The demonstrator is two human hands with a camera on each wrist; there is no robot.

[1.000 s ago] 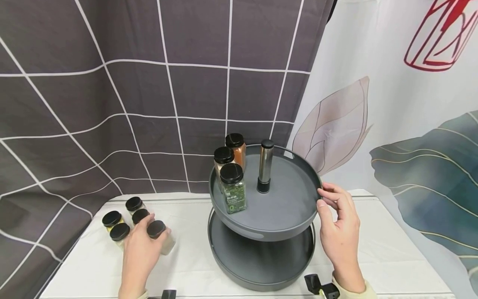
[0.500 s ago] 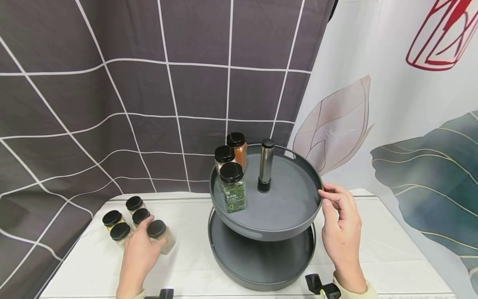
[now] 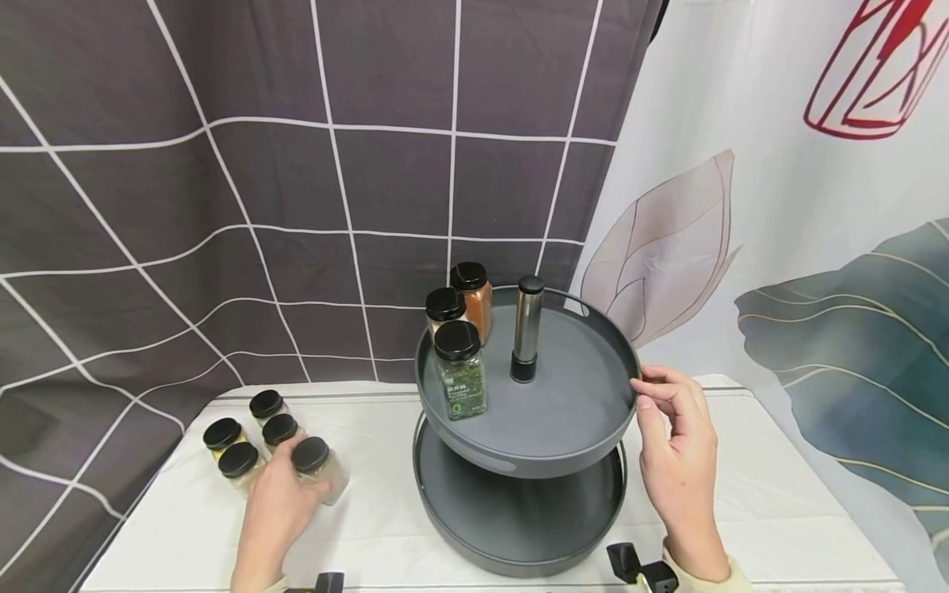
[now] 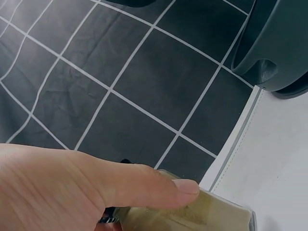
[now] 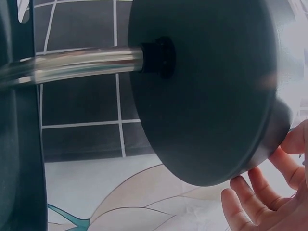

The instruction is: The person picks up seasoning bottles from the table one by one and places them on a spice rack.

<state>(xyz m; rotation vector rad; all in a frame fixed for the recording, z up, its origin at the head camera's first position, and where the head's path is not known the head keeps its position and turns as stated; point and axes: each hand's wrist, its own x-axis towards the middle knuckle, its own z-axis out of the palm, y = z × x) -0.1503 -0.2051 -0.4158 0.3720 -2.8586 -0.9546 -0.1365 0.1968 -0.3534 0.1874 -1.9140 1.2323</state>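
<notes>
Turning very slightly over the last second, the upper tray [image 3: 574, 387] has carried its green-filled jar [image 3: 463, 379] a touch towards your left, while your right hand [image 3: 676, 461] rests its fingertips against the outer rim, fingers relaxed and not wrapped round it. Your left hand [image 3: 276, 492] has hardly moved: thumb and fingers grip a pale jar [image 3: 322, 471] by its side, on the left of the surface [image 3: 385, 478], beside four other black-lidded jars [image 3: 239, 461]. You cannot tell whether its base is lifted. So the change looks to be in the tray's angle alone: the same three jars [image 3: 478, 309] stand left of the steel post [image 3: 527, 329], and the gripped one is well apart from them.
</notes>
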